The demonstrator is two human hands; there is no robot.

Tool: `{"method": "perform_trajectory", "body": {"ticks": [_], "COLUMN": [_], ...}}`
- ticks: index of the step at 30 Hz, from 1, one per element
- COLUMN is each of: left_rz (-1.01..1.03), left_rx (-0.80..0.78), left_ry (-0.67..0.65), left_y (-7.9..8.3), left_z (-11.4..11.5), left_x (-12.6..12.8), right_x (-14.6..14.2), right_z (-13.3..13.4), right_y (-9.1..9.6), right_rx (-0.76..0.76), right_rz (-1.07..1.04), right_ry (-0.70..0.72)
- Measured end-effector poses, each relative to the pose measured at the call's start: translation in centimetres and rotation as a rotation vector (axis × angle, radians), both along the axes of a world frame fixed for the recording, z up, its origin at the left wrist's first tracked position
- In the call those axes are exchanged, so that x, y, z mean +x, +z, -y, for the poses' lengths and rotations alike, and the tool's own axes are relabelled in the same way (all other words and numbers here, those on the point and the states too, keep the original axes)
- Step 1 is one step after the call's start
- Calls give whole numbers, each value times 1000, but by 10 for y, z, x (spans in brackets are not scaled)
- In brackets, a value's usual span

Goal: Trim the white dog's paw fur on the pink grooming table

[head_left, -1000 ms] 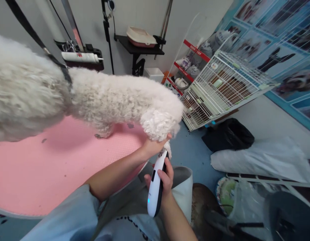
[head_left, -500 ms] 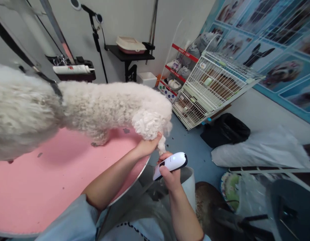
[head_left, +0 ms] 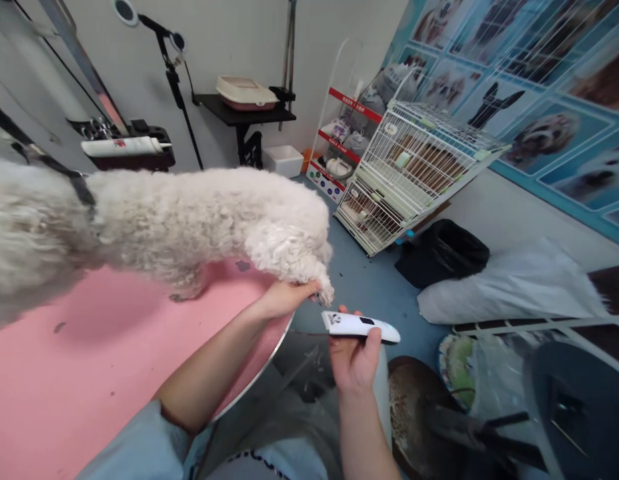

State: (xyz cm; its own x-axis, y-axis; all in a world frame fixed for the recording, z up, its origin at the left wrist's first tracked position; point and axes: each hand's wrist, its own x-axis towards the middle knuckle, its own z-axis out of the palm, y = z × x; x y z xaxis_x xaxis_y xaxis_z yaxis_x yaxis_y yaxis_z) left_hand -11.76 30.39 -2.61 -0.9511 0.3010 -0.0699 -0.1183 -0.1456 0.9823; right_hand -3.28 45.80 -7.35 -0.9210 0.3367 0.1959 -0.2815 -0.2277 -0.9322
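Note:
A white curly dog stands on a round pink grooming table, held by a dark leash at its neck. My left hand is closed around the dog's hind leg just above the paw, which hangs past the table edge. My right hand grips a white hair clipper, held level just below and to the right of the paw, its blade end pointing left and not touching the fur.
A white wire cage leans against the right wall beside a red shelf rack. A black bag and white sacks lie on the blue floor. A stool stands below my right hand. A black wall shelf holds a tray.
My right hand has turned the clipper from upright against the paw to level and drawn it slightly away to the right. My left hand has kept hold of the leg.

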Motion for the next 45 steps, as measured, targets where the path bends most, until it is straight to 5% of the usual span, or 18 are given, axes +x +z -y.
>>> {"method": "perform_trajectory", "body": {"ticks": [3,15,22,30,34,37,41,45], "left_rz": [-52,-29,12,33,8,1,-29,-37], "left_rx": [-1,46,68,82,67,19,-40,-65], "left_ry": [20,50,55,60,31,26,38,62], "left_y": [3,-2,-3,0,-1,-4,-3,-2], "left_z": [-1,-7,-10,-11,-13,-14,-13,-12], "left_x": [1,4,6,7,5,3,3,4], "right_x": [14,26,20,14,20,27,27,13], "right_z": [-2,36,40,64,55,28,-8,-25], "right_y": [-5,9,-9,-11,-5,-1,6,7], "right_rx": [-60,279,423,293,183,390,845,1147], "right_rz": [26,-203,-358,-330,-388,-447,-561,-747], "right_ry": [9,-173,-243,-279,-308,-341,-175,-144]}}
